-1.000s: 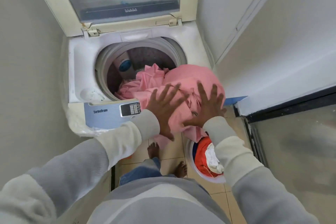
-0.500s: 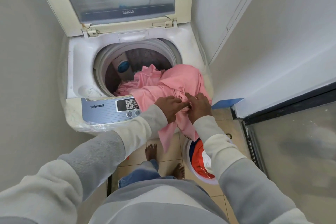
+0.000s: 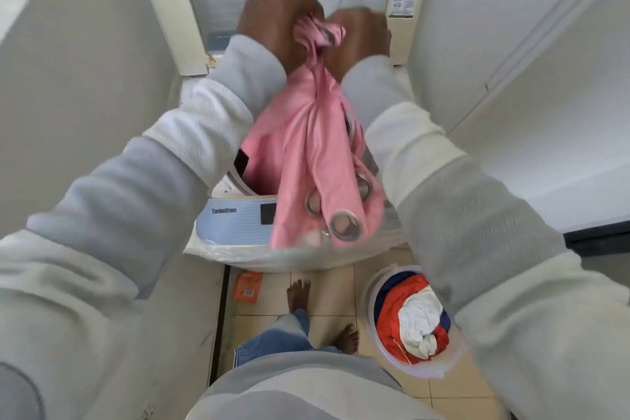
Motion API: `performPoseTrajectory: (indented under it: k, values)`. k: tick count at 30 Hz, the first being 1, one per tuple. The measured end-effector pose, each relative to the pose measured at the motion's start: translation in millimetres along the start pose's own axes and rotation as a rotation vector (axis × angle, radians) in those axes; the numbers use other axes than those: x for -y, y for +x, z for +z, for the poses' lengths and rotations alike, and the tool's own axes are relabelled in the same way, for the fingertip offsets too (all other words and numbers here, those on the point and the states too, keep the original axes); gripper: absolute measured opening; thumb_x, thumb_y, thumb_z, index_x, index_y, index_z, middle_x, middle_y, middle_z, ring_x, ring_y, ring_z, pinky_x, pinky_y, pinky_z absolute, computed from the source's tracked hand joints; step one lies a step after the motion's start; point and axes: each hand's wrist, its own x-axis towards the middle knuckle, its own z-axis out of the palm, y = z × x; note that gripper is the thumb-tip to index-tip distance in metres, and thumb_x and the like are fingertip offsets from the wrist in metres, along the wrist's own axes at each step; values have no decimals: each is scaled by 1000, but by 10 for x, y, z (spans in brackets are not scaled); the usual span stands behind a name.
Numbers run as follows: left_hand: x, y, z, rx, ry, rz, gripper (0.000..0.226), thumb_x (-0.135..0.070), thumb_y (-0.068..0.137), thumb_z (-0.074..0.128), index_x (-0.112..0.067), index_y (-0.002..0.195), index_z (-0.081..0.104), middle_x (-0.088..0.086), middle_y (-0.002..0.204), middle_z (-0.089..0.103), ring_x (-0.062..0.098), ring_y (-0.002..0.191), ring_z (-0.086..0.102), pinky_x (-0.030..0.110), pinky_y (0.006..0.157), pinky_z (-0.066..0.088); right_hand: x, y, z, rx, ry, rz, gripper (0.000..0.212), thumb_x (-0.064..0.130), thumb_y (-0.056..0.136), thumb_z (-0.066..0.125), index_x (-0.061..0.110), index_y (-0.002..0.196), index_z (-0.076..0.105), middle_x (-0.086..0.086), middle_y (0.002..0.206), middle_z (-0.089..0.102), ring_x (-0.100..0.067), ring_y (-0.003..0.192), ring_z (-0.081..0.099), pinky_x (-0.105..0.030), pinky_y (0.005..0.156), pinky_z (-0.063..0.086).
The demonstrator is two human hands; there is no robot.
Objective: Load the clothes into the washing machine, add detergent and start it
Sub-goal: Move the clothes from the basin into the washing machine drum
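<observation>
A pink curtain [image 3: 306,153] is held high over the washer [image 3: 235,225] by both hands. The bunched top of the fabric is gripped by the left hand [image 3: 276,24], whose grip is closed tight into a fist around it. The same bunch is gripped from the other side by the right hand [image 3: 358,41], its fingers likewise curled hard round the cloth. The two fists are set just beside each other, with a twisted knot of pink showing between them.

From the hands the curtain hangs down in long folds between the two grey sleeves. Metal eyelets [image 3: 344,225] are seen at its lower end, which dangles in front of the control panel and covers part of the dark display. A dark sliver of the drum [image 3: 241,160] is seen to the left of the fabric; whether any of the cloth reaches inside cannot be told, as the opening is largely hidden by the curtain and the arms.

The lid [image 3: 163,10] is stood open behind the hands.

On the tiled floor [image 3: 327,293], to the right of the washer, a white basket [image 3: 422,372] is placed, filled with red, white and blue clothes [image 3: 409,314]. An orange sachet [image 3: 247,287] lies on the tiles by the washer's base, near the bare feet [image 3: 299,293].
</observation>
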Motion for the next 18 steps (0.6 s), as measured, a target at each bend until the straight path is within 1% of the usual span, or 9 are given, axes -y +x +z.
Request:
performPoseTrajectory:
  k: [2, 3, 6, 7, 9, 11, 14, 16, 18]
  values:
    - [167, 160, -3, -58, 52, -50, 29, -29, 81, 52, -18, 101, 70, 10, 101, 66, 30, 93, 62, 35, 75, 44, 121, 292, 78, -61, 26, -2, 24, 26, 89, 52, 17, 92, 74, -5, 94, 71, -15, 81, 61, -21, 63, 30]
    - [248, 188, 36, -77, 70, -59, 28, -25, 81, 51, -15, 101, 68, 11, 103, 64, 30, 95, 60, 36, 74, 43, 171, 401, 149, -77, 56, -1, 23, 25, 89, 52, 18, 90, 74, -5, 93, 70, -15, 79, 59, -21, 62, 31]
    - [477, 131, 258, -116, 66, -29, 26, -10, 77, 55, -6, 101, 64, 17, 102, 61, 34, 95, 58, 42, 70, 47, 210, 528, 401, -47, 74, -4, 24, 27, 87, 51, 15, 86, 72, -11, 91, 67, -25, 85, 63, -25, 62, 32]
    - [533, 47, 364, -55, 40, -30, 31, -5, 75, 54, -4, 104, 63, 20, 105, 60, 37, 97, 57, 43, 72, 46, 157, 497, 513, 8, 70, -5, 23, 26, 84, 52, 13, 85, 72, -14, 92, 67, -28, 88, 64, -26, 62, 33]
    - [600, -178, 589, 191, 16, -86, 43, 1, 76, 52, -2, 118, 59, 22, 118, 56, 39, 109, 52, 46, 81, 43, -4, 334, 771, 177, 63, 53, 21, 22, 82, 56, 15, 91, 73, -13, 99, 69, -31, 95, 64, -28, 69, 40]
    - [658, -429, 845, 421, 47, -128, 48, 1, 79, 54, -5, 126, 54, 19, 125, 53, 35, 117, 48, 47, 88, 42, -170, 88, 1042, 328, 49, 129, 20, 18, 83, 57, 18, 96, 73, -9, 107, 68, -29, 100, 62, -23, 72, 39]
    - [737, -714, 1201, 563, 65, -114, 45, -3, 80, 60, -4, 124, 54, 19, 121, 53, 37, 116, 50, 47, 91, 41, -293, -227, 1334, 452, 14, 164, 20, 20, 86, 55, 18, 89, 74, -7, 103, 68, -28, 96, 62, -24, 73, 40]
    - [793, -828, 1384, 655, 99, -111, 46, -5, 83, 59, -6, 128, 51, 17, 125, 52, 36, 120, 47, 45, 94, 40, -353, -346, 1465, 525, 11, 204, 22, 18, 87, 55, 19, 96, 75, -8, 106, 69, -29, 100, 63, -28, 81, 46]
    - [843, -923, 1515, 746, 181, -91, 50, -5, 82, 62, -12, 130, 49, 12, 130, 50, 33, 124, 45, 42, 97, 40, -425, -431, 1565, 582, 32, 279, 25, 15, 90, 56, 19, 109, 72, -9, 115, 67, -31, 107, 61, -31, 90, 48]
